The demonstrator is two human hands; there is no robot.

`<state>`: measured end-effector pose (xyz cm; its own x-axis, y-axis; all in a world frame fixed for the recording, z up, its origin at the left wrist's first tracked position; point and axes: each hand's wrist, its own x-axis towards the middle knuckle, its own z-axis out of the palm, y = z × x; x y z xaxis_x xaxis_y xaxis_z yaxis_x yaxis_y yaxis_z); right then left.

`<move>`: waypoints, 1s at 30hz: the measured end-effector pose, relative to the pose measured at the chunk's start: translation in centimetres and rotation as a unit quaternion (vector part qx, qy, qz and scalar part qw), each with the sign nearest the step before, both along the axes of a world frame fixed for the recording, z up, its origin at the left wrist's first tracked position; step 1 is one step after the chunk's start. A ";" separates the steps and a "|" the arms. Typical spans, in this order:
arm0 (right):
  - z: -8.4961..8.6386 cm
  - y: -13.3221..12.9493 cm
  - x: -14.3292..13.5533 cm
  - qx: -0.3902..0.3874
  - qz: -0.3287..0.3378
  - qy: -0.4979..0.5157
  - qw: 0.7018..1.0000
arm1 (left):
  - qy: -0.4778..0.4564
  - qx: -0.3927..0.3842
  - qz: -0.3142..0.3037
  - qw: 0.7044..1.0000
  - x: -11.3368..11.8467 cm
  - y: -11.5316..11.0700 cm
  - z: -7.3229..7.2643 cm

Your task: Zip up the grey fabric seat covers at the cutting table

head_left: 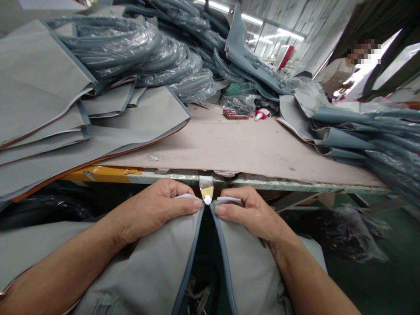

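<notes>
Grey cloth pinched by two hands at the counter edge.

Grey cloth [154, 267] with dark blue trim lies low in the picture, in front of the counter [249, 148]. The left hand [157, 205] is closed tight on one trimmed edge, and the right hand [243, 210] is closed tight on the other edge. Both edges meet at a small white tip [207, 200] between the hands, just below the counter's rim. More grey sheets [49, 109] are stacked on the counter's left side. Hoses in plastic wrap [138, 48] are heaped behind them. A little white bottle [261, 114] lies far back.
</notes>
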<state>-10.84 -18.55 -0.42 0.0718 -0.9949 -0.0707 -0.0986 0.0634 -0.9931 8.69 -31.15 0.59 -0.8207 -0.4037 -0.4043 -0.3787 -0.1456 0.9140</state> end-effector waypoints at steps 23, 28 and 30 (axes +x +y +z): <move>0.3 -0.6 -0.1 0.000 0.004 -0.005 1.000 | -0.029 -0.026 -0.001 0.999 -0.4 -0.3 0.4; 0.2 -0.9 -0.3 -0.011 0.000 -0.004 1.000 | -0.040 -0.018 -0.011 0.999 -0.7 -0.3 0.6; 0.1 -1.0 -0.3 -0.011 0.000 -0.003 1.000 | -0.042 -0.014 -0.008 0.999 -0.8 -0.4 0.7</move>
<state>-11.17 -19.53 -0.27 0.0719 -0.9962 -0.0489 -0.0932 0.0421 -0.9948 7.90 -31.59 1.27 -0.7903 -0.4037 -0.4609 -0.4567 -0.1133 0.8824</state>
